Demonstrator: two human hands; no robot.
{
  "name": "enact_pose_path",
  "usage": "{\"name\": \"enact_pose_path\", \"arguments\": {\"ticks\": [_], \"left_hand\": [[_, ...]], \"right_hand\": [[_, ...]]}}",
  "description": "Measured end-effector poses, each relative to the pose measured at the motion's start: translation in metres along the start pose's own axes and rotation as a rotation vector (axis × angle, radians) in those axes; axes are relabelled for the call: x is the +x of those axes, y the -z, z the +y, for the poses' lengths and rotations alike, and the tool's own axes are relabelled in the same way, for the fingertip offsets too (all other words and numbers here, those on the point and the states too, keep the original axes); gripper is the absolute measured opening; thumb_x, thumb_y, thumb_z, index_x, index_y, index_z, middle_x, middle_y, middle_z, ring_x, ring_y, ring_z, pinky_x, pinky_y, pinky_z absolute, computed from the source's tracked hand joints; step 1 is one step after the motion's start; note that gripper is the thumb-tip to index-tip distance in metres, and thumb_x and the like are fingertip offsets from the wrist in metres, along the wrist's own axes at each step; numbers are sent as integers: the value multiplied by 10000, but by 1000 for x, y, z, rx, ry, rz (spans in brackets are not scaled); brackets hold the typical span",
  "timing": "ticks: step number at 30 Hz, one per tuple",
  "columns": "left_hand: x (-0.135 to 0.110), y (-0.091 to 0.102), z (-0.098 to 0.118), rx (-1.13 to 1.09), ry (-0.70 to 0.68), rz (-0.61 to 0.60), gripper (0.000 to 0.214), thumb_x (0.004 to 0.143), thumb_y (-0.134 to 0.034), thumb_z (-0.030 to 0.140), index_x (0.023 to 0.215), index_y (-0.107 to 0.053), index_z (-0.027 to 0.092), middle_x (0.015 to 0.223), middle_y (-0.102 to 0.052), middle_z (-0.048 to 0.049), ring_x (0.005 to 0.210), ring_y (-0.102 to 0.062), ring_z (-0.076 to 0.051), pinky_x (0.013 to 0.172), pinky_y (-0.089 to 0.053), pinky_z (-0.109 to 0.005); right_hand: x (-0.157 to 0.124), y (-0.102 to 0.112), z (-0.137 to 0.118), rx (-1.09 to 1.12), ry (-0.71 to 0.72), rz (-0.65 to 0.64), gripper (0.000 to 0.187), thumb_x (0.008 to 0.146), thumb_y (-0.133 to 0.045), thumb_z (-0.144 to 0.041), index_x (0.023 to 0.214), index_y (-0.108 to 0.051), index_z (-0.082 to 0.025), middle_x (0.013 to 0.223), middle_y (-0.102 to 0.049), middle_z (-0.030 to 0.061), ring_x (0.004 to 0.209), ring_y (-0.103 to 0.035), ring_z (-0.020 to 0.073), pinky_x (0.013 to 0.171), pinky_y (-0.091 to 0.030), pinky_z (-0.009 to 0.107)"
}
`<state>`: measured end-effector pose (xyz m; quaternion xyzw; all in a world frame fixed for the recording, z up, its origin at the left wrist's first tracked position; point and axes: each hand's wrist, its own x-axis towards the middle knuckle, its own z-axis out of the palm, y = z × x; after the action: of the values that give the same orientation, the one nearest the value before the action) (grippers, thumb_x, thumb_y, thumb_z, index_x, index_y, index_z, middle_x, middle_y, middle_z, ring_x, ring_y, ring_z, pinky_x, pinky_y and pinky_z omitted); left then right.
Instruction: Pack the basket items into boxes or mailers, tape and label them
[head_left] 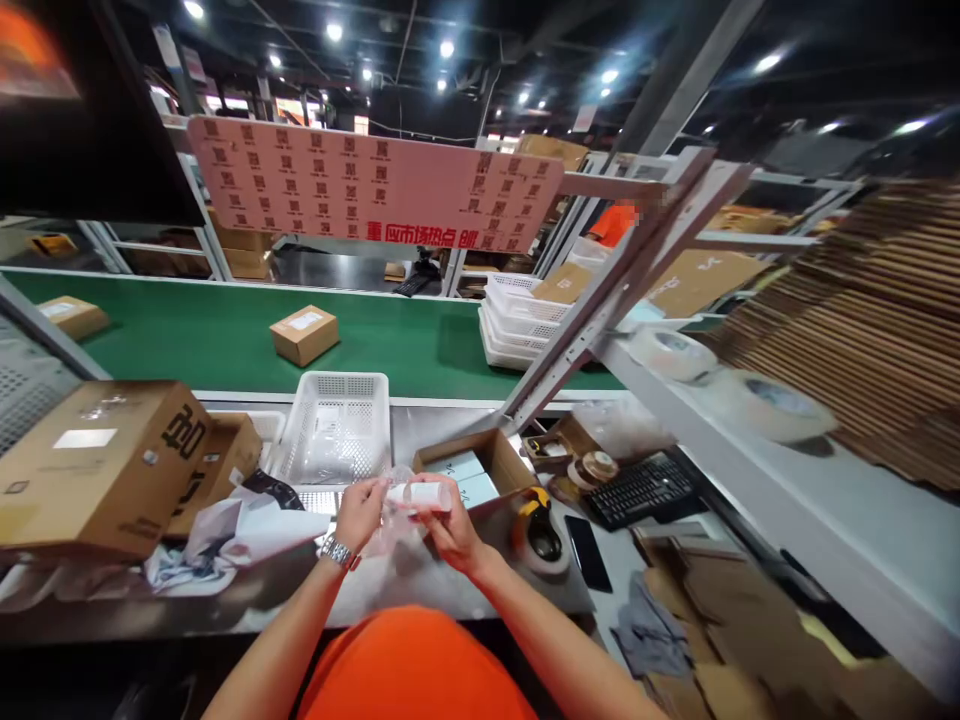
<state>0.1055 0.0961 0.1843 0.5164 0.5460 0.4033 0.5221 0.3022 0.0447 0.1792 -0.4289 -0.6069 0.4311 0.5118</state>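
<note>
My right hand (456, 540) is closed around a small pale bottle (429, 496) with a whitish label, lying sideways over the bench. Closed fingers of my left hand (360, 515) pinch clear plastic wrap (394, 520) at the bottle's left end. The wrap hangs loosely below it, and I cannot tell how much covers the bottle. Just behind my right hand stands an open cardboard box (499, 462) with pale blue-white boxes (469, 478) inside. A white perforated basket (379, 395) holding a clear plastic package sits beyond my left hand.
A tape dispenser (541, 535), a phone (589, 553) and a keyboard (649, 492) lie to the right. Large cartons (82, 470) and crumpled packaging (225, 540) crowd the left. Behind the bench, a green conveyor (405, 345) carries parcels and stacked baskets. A slanted metal post (570, 350) rises at right.
</note>
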Motion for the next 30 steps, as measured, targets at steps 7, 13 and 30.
{"name": "enact_pose_path", "arguments": {"ticks": [7,13,30], "left_hand": [[1,-6,-4,25,-11,2,626,810,-616,809,653,-646,204,568,-478,32,554,-418,-134,527,-313,-257],[-4,-13,-2,67,12,23,631,807,-569,836,652,-623,227,507,-467,38,495,-473,-152,518,-351,-271],[-14,-18,14,253,-194,18,539,953,-521,598,821,-821,171,695,-741,-52,693,-650,-217,675,-453,-303]], "right_hand": [[-6,0,3,72,-141,-28,650,1016,-609,-762,1443,-481,-288,1202,-731,97,550,-670,128,461,-572,285],[-1,12,0,-118,83,34,556,1043,-604,-677,1380,-528,-242,1252,-760,154,998,-777,260,894,-673,424],[15,44,-31,-877,78,-334,587,963,-799,-591,1399,-691,-214,1362,-716,163,1038,-777,291,906,-635,436]]}}
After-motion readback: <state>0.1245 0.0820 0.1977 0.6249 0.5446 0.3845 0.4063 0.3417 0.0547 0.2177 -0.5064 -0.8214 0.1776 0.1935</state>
